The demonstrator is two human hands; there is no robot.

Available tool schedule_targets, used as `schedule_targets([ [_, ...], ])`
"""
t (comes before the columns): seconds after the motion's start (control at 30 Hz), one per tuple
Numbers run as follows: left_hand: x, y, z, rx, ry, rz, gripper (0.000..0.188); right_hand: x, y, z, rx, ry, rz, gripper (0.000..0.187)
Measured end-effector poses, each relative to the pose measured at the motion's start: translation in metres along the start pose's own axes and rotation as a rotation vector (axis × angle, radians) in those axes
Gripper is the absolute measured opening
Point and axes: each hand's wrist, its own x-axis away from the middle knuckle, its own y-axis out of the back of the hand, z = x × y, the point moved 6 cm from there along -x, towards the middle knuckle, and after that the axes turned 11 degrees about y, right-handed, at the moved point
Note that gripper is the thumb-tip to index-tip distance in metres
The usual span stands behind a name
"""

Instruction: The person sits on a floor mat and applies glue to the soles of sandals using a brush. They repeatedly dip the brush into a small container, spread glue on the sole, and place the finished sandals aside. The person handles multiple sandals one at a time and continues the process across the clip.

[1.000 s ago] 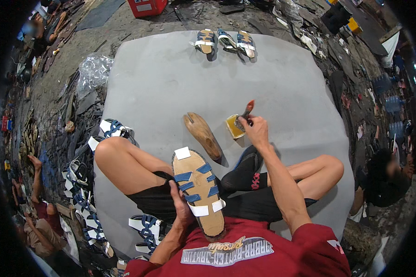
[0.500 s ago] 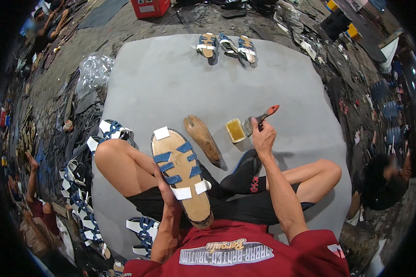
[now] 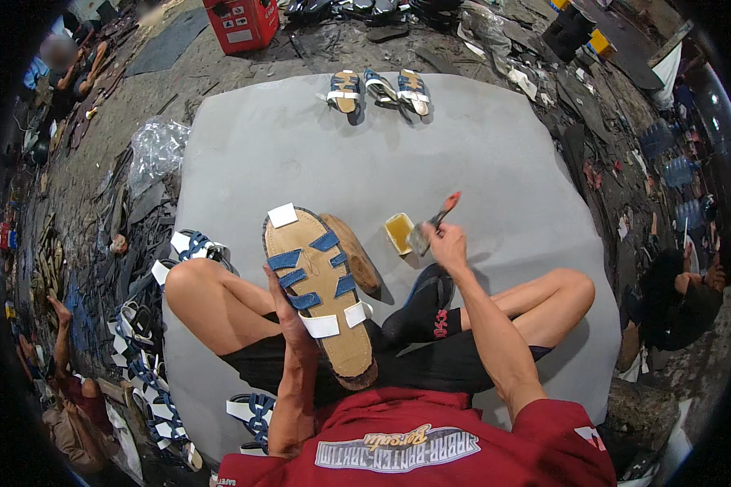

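My left hand (image 3: 291, 318) grips an unfinished sandal (image 3: 321, 292) by its edge, tilted up above my lap. Its tan sole side faces me, with blue and white strap ends folded onto it. My right hand (image 3: 448, 247) is closed around a paintbrush (image 3: 439, 217) with a dark handle and a red tip. The brush's bristles point down-left, close to a small tub (image 3: 404, 251) of yellow, glue-like liquid. Between the sandal and the tub lies a wooden shoe last (image 3: 357, 261) on the grey mat (image 3: 284, 138), partly hidden behind the sandal.
At the mat's far edge stand several blue-and-white sandals (image 3: 345, 93). More strapped sandals (image 3: 142, 357) line the left side by my knee. A red box (image 3: 244, 24) and scraps lie beyond the mat. Other people (image 3: 77, 402) sit to the left and at the right edge.
My right hand has shifted left and slightly down with the brush, bringing the bristles lower beside the tub. The sandal has risen slightly in my left hand. The whole view has shifted a little.
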Motion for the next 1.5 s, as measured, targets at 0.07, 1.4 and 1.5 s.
schedule_targets([
  [0.07,0.006,-0.009,-0.003,0.024,0.013,0.017,0.064,0.008,-0.009,0.006,0.147,0.129,0.063,0.048],
  [1.4,0.051,-0.058,-0.019,-0.333,-0.081,0.260,0.095,0.078,0.117,0.321,-0.344,0.829,-0.169,0.021],
  [1.5,0.051,-0.056,-0.021,-0.264,-0.041,0.222,0.098,0.070,0.121,0.306,-0.637,0.437,-0.187,0.018],
])
